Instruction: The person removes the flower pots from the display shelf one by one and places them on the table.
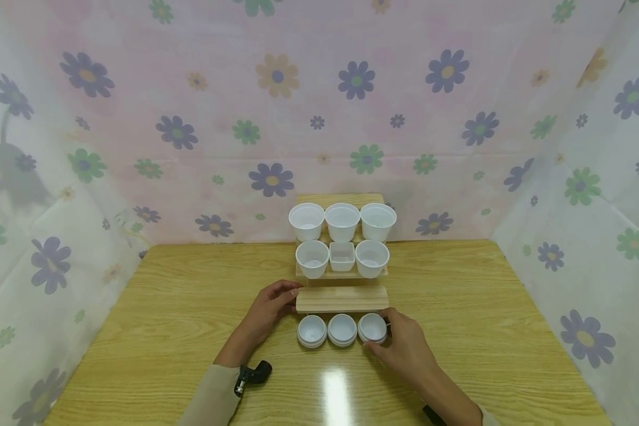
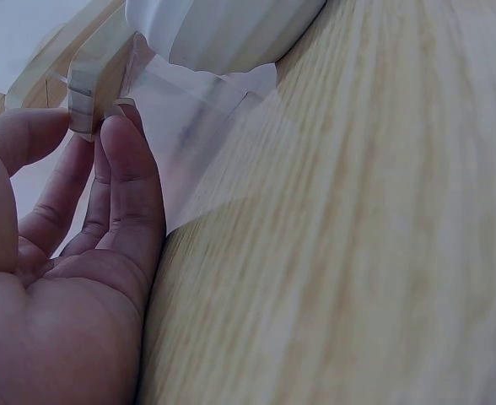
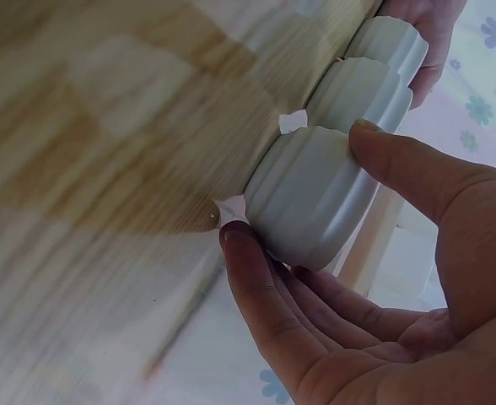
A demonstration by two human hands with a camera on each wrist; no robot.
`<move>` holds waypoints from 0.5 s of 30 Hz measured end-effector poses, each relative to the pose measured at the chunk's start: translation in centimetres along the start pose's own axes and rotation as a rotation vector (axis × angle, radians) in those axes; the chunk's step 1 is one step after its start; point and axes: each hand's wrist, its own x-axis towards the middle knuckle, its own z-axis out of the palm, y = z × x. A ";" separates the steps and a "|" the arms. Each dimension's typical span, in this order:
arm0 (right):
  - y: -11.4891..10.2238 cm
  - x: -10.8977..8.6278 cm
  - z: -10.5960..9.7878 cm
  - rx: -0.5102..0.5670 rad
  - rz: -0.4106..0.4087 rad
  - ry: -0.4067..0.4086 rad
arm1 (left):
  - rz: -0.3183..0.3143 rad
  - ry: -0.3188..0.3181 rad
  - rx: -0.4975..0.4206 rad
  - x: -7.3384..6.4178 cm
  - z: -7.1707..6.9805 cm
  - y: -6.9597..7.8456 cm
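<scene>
My left hand [image 1: 262,316] pinches the left end of a narrow wooden board [image 1: 342,300], the lowest step of a tiered stand. In the left wrist view the thumb and fingertips close on the board's end [image 2: 86,89]. Three small round white cups stand in a row on the table before the board: a left cup [image 1: 312,331], a middle cup [image 1: 342,330] and a right cup [image 1: 373,328]. My right hand [image 1: 407,346] holds the right cup by its sides between thumb and fingers, as the right wrist view also shows on that cup [image 3: 315,202].
On the stand's upper steps sit larger round white cups [image 1: 342,222] and a small square white cup [image 1: 342,257]. Flower-patterned cloth [image 1: 319,142] walls in the wooden table [image 1: 202,284] at the back and sides. A clear panel [image 2: 189,126] shows beneath the board.
</scene>
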 end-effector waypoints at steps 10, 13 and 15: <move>0.1 0.1 -0.1 -0.010 -0.002 0.000 | 0.002 0.002 -0.005 0.0 0.0 0.0; 0.0 0.0 -0.1 -0.012 -0.006 -0.003 | 0.002 0.006 -0.006 0.0 0.1 0.0; 0.0 0.0 -0.2 -0.014 -0.004 -0.009 | 0.002 0.008 -0.007 0.0 0.1 0.0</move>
